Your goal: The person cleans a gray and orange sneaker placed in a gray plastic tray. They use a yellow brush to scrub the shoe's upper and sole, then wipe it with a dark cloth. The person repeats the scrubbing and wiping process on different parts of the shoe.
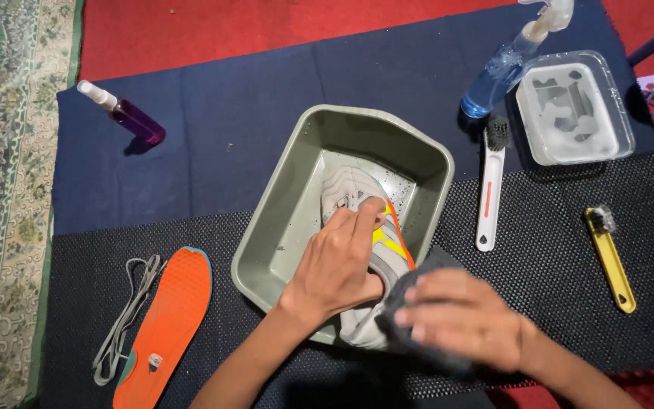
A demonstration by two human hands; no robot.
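The left hand (338,265) grips the grey shoe (365,227) over the green basin (281,220), fingers curled around it; the right hand (467,318) presses a dark cloth (418,284) flat on its heel; steady holding and short wipes seem best.

I see a smooth grey-green plastic basin (281,227), its inner walls glossy and speckled with wet drops. The sneaker (357,198) inside looks like woven grey mesh with slick yellow and orange overlays. My right hand (467,318) presses a soft, matt dark grey cloth (425,265) against it. Underneath lies a rough, dotted black rubbery mat (554,257) over smooth navy fabric (221,129). The orange insole (168,322) is matt foam; the laces (123,318) woven. Both brushes, white (490,189) and yellow (611,257), have smooth plastic handles. The spray bottle (505,64) is clear, shiny plastic.
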